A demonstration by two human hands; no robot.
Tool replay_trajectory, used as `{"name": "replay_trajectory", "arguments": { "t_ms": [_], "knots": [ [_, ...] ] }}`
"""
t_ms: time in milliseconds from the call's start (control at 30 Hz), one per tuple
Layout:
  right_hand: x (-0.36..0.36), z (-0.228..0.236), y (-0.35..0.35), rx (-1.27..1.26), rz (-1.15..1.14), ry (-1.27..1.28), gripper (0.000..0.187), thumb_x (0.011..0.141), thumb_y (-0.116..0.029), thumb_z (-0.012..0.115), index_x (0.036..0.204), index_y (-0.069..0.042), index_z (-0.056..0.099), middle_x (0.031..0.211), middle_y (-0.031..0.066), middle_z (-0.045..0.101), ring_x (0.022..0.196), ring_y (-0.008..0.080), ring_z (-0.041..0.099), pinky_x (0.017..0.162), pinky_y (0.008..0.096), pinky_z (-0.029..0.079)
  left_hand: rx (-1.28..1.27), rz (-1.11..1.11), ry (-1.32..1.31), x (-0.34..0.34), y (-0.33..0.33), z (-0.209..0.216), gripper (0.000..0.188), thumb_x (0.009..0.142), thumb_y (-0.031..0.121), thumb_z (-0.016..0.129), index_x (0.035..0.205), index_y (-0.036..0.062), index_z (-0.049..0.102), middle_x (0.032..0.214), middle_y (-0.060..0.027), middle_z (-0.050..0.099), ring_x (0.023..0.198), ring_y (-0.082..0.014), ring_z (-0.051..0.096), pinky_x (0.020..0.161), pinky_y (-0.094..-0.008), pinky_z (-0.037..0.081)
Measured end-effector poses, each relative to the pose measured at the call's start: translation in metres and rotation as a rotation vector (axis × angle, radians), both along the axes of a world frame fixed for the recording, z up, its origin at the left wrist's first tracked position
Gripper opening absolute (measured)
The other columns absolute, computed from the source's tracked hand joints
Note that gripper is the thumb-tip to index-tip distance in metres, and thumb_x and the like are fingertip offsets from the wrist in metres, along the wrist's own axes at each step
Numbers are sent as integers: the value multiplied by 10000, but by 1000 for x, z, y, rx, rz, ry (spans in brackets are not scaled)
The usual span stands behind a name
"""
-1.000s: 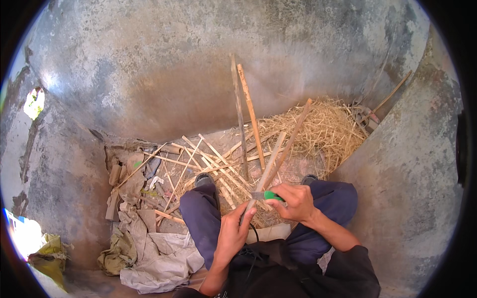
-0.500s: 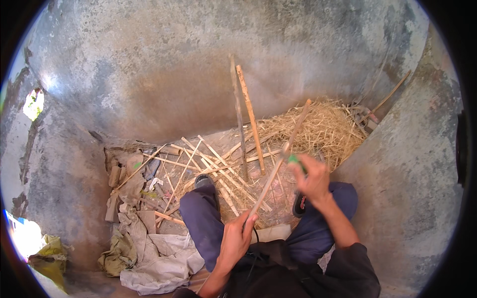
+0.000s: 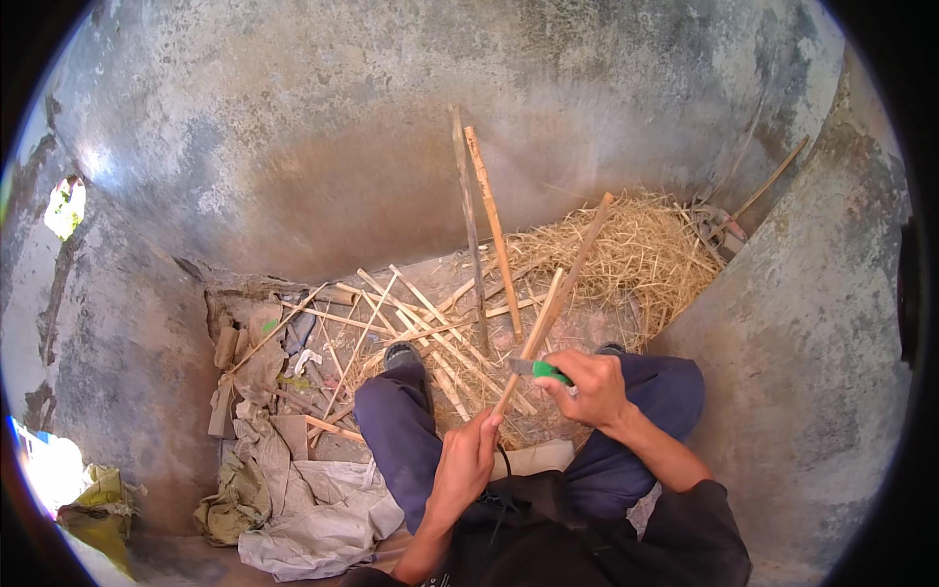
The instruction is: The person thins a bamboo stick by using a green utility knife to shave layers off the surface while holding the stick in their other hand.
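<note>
My left hand (image 3: 464, 462) is closed round the near end of a long bamboo or wooden stick (image 3: 579, 266), which slants up and away to the right. A green-handled knife (image 3: 551, 372) is gripped in my right hand (image 3: 592, 389). Its grey blade lies across the stick, a short way beyond my left hand. From the blade a pale strip (image 3: 550, 298) stands along the stick, its far tip apart from it and its near end seemingly still joined. My fingers hide the stick's near end.
Two upright sticks (image 3: 494, 230) lean against the grey wall (image 3: 323, 147) ahead. Pale cut strips (image 3: 440, 338) lie crisscrossed on the floor between my feet and the wall. A heap of shavings (image 3: 636, 254) rises at the right. Crumpled sacks (image 3: 318, 519) and scraps lie on my left.
My right hand and the knife have moved down along the stick toward my left hand. A pale strip now parts from the stick above the blade. My left hand has stayed nearly in place.
</note>
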State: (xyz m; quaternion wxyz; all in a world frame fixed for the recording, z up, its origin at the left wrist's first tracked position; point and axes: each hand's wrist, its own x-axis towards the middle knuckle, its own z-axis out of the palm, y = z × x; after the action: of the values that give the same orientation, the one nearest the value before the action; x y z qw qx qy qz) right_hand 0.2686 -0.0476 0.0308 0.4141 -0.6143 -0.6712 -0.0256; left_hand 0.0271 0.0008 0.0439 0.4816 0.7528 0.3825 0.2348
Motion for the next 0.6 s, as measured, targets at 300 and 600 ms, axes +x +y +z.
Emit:
{"name": "replay_trajectory", "arguments": {
  "t_ms": [300, 600],
  "knots": [
    [-23, -2, -2, 35, 68, -36, 323, 945, -387, 857, 1004, -81, 775, 791, 52, 713, 638, 259, 730, 543, 366, 537, 81, 16, -14, 8, 0, 0, 319, 1201, 228, 499, 1181, -30, 685, 757, -251, 585, 700, -464, 592, 635, -504, 462],
    [1, 0, 7, 110, -129, -121, 285, 979, -383, 821, 1016, -101, 807, 815, 68, 756, 644, 268, 744, 566, 383, 553, 58, 29, 62, -2, -7, 3, 299, 1191, 207, 513, 1131, -42, 666, 779, -309, 597, 755, -548, 624, 646, -547, 461]
  ]
}}
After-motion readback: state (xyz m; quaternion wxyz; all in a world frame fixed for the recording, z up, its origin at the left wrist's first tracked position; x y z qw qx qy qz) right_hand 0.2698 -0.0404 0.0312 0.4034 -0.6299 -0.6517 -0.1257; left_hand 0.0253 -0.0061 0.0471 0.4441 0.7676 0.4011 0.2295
